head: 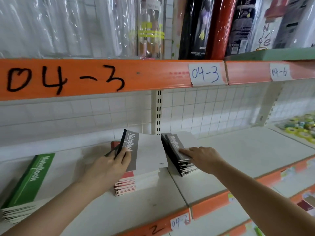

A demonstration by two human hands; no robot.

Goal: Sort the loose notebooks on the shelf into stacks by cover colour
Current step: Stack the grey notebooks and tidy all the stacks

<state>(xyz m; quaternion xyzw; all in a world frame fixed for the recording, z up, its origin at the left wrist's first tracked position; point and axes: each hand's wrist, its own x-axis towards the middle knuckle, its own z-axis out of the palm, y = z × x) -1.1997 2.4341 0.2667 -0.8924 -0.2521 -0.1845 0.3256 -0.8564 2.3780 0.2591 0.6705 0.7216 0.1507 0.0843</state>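
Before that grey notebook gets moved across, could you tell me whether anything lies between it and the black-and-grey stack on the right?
Nothing visible does. The grey notebook, held by the left hand above the red stack, sits just left of the black-and-grey stack. Only a narrow strip of bare shelf separates them. The right hand rests on that stack's top.

White metal shelf (pixel 238 150), white wire-grid back panel (pixel 213 109), slotted upright (pixel 158 113). Orange shelf edge (pixel 102 79) above, marked "04-3" in black, plus paper label (pixel 206 74). Wrapped rolls (pixel 219 26) on upper shelf. Even light.
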